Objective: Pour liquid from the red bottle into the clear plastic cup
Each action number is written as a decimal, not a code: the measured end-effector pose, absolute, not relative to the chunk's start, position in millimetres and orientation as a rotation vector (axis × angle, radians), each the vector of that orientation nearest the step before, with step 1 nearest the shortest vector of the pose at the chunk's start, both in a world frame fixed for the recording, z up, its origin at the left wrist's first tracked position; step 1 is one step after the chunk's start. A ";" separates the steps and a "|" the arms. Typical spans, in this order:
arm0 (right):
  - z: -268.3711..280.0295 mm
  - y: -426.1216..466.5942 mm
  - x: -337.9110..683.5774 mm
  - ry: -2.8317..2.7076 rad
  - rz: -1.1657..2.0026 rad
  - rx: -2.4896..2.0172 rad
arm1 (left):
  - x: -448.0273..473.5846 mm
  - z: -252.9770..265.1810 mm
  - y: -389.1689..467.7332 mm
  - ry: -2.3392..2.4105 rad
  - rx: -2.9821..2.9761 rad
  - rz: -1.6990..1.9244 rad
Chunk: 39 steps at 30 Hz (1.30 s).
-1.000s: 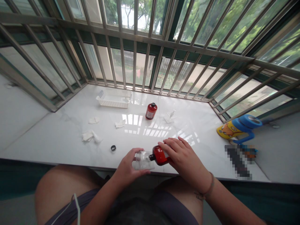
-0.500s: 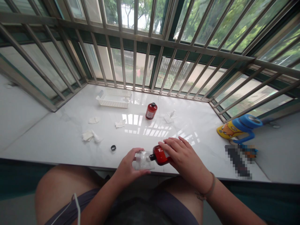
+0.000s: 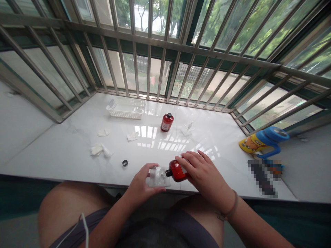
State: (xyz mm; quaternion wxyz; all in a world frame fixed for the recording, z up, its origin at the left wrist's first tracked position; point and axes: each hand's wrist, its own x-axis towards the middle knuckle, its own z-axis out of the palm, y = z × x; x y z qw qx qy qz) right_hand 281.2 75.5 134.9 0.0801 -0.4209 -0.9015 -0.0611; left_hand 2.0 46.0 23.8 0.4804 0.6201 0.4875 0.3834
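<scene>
My left hand [image 3: 143, 181] grips a clear, see-through container [image 3: 157, 177] near the counter's front edge, thumb and fingers on opposite sides of it. In my right hand [image 3: 200, 170] is a red bottle [image 3: 176, 171], tipped on its side with its black neck pointing left over the clear container. Whether liquid is flowing between them is too small to tell. A black ring-shaped cap [image 3: 125, 163] lies to the left of my left hand. Farther back a second red bottle [image 3: 167, 122] stands upright with a black top and a pale label.
A white perforated basket [image 3: 125, 115] sits at the back left. Crumpled white tissues [image 3: 99, 150] lie on the white counter [image 3: 69, 155], and a white pump head [image 3: 190, 126] is right of the standing bottle. At right lies a blue and yellow tumbler [image 3: 256, 141]. Metal bars [image 3: 165, 41] line the window.
The red bottle's neck has shifted very slightly to the right relative to the clear container. Both hands keep their hold and almost the same place.
</scene>
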 end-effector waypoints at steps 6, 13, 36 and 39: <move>136.5 76.3 281.5 -2.695 -0.207 -1.258 | 1.8 22.1 46.5 1.196 1.516 0.934; 136.0 76.9 283.6 -2.701 -0.198 -1.274 | 1.5 23.6 45.9 1.214 1.512 0.916; 131.4 79.1 287.1 -2.706 -0.276 -1.270 | -2.2 15.0 48.1 1.285 1.595 0.867; 131.4 79.7 287.7 -2.702 -0.293 -1.266 | -2.5 14.3 47.9 1.284 1.588 0.857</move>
